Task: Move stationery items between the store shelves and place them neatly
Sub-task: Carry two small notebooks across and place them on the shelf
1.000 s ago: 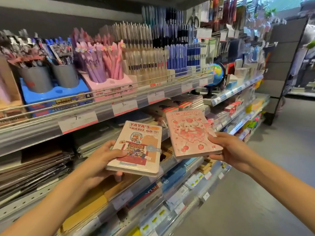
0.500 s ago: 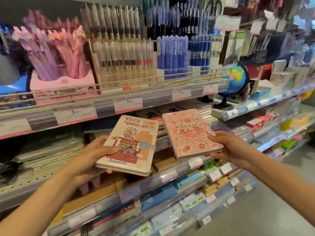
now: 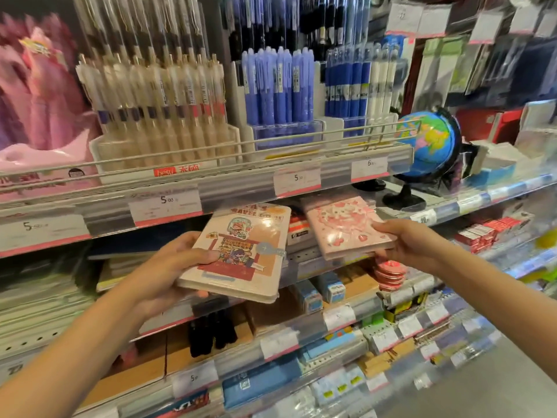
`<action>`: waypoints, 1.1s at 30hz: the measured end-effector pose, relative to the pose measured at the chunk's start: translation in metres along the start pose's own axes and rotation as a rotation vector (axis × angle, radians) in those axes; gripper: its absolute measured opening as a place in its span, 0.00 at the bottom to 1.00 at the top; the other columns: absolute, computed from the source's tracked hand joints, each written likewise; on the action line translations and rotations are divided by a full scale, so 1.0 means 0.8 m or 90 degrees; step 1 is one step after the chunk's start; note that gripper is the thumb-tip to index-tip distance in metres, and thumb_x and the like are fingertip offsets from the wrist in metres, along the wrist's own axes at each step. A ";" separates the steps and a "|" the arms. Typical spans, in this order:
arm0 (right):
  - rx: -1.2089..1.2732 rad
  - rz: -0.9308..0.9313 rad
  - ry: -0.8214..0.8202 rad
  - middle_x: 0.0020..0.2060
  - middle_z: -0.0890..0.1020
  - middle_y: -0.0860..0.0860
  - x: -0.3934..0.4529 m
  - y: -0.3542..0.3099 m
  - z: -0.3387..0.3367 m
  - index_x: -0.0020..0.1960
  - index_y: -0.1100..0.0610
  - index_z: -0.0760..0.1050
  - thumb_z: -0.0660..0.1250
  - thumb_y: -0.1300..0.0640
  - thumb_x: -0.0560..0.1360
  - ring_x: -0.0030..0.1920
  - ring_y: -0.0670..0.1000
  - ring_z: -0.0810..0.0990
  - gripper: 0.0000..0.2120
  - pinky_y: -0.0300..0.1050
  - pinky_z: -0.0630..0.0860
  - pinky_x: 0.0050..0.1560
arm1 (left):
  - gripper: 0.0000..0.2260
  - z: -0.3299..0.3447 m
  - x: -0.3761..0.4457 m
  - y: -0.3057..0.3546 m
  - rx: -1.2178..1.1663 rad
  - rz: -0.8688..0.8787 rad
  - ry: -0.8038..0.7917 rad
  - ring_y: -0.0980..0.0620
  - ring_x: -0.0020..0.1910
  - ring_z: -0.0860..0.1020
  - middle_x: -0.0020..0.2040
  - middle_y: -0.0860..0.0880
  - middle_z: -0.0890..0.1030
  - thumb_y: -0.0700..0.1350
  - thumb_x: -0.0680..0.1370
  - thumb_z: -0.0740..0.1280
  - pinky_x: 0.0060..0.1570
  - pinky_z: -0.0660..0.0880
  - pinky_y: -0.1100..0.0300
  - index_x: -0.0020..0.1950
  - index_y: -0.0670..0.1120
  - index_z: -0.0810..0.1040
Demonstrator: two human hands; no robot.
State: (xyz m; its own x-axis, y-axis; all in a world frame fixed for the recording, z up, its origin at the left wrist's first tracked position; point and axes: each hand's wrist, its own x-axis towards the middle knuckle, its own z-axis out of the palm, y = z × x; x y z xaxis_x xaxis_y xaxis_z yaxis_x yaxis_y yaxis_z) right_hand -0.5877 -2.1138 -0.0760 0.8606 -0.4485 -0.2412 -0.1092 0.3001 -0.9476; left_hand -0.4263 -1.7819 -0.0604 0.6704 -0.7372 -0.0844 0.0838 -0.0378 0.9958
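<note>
My left hand (image 3: 168, 267) grips a cream notebook (image 3: 241, 254) with a cartoon cover and a small clasp, holding it by its left edge in front of the shelves. My right hand (image 3: 413, 242) grips a pink notebook (image 3: 343, 224) with a bunny and strawberries, by its right edge. The pink notebook's far edge reaches under the pen shelf rail (image 3: 241, 188), over the shelf below. Both notebooks lie flat, side by side, a small gap between them.
Above the rail stand trays of cream pens (image 3: 159, 116) and blue pens (image 3: 277, 89). A globe (image 3: 428, 143) stands to the right. Notebook stacks (image 3: 39, 294) fill the shelf at left. Lower shelves hold boxes and red round items (image 3: 390, 274). Floor at lower right.
I have moved closer to the shelves and the view has shifted right. Both notebooks have travelled forward; the pink one now reaches under the pen shelf.
</note>
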 end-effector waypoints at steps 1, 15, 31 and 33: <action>0.001 -0.002 0.005 0.40 0.82 0.55 0.011 -0.003 -0.006 0.53 0.62 0.72 0.60 0.62 0.77 0.31 0.47 0.83 0.07 0.36 0.78 0.26 | 0.46 0.004 0.005 0.001 0.003 0.001 0.004 0.49 0.38 0.84 0.43 0.43 0.86 0.53 0.41 0.83 0.32 0.80 0.59 0.56 0.45 0.72; -0.040 -0.020 -0.074 0.40 0.82 0.56 0.155 -0.057 -0.087 0.51 0.62 0.73 0.56 0.63 0.79 0.30 0.47 0.83 0.07 0.37 0.78 0.27 | 0.21 0.109 0.049 -0.009 -0.056 0.010 0.176 0.53 0.32 0.83 0.36 0.46 0.85 0.40 0.64 0.69 0.26 0.79 0.62 0.57 0.44 0.72; -0.582 -0.223 -0.001 0.40 0.82 0.57 0.175 -0.076 -0.095 0.55 0.58 0.78 0.66 0.46 0.73 0.32 0.51 0.78 0.18 0.42 0.76 0.33 | 0.17 0.166 0.055 0.007 -0.040 -0.010 0.299 0.51 0.38 0.84 0.41 0.45 0.86 0.41 0.73 0.67 0.29 0.79 0.59 0.61 0.43 0.71; -0.576 -0.212 -0.122 0.49 0.80 0.52 0.168 -0.076 -0.097 0.61 0.54 0.73 0.72 0.49 0.69 0.41 0.50 0.79 0.22 0.40 0.77 0.34 | 0.15 0.172 0.060 0.010 -0.049 -0.015 0.299 0.51 0.37 0.84 0.40 0.46 0.86 0.41 0.74 0.67 0.28 0.79 0.59 0.59 0.43 0.72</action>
State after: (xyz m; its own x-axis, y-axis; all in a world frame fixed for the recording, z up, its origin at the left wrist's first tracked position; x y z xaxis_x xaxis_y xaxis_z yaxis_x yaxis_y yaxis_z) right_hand -0.5039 -2.2580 -0.0674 0.9739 -0.2251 0.0300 -0.1170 -0.6106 -0.7832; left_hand -0.4947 -1.9102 -0.0515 0.9270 -0.3511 -0.1319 0.1452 0.0118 0.9893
